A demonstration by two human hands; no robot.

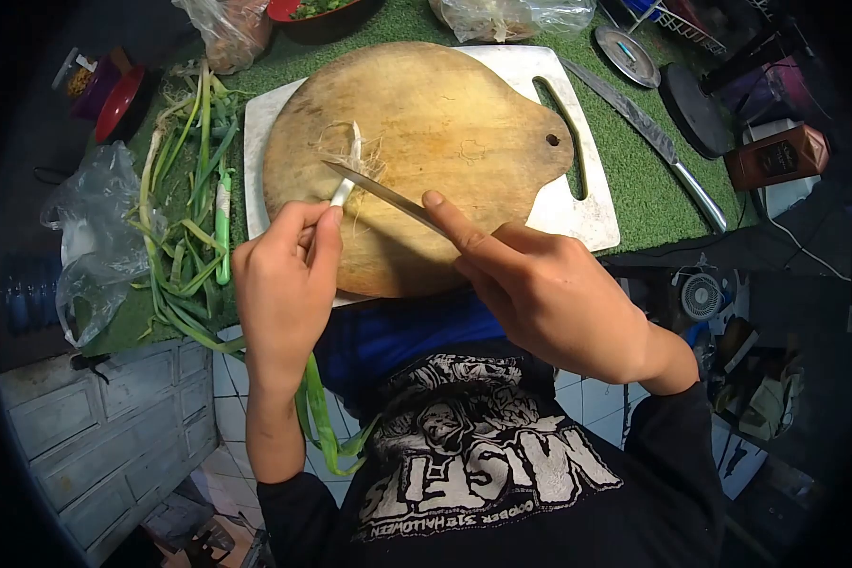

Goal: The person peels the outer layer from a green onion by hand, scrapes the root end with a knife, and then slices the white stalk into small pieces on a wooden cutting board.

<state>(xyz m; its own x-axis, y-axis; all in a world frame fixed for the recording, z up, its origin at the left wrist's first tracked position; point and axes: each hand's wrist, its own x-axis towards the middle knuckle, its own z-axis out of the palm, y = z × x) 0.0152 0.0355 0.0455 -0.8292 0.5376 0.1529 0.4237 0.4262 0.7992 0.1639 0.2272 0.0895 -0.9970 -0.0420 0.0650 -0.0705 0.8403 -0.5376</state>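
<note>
My left hand (292, 270) is closed around a green onion (343, 192), its white end poking out over the board and its green leaves (322, 417) hanging below the wrist. In my right hand (540, 289) is a knife (393, 197), the index finger stretched along the blade's spine. The blade's tip lies across the onion's white part, just above my left fingertips. Cut root ends and thin roots (358, 151) lie beside the blade on a round wooden cutting board (435, 104). Under it is a white cutting board (592, 213) with a slotted handle.
A pile of green onions (185, 208) and a green-handled tool (222, 227) lie left of the boards, near a plastic bag (99, 227). A large knife (648, 133) rests at the right, near a metal dish (627, 57) and a brown box (781, 156).
</note>
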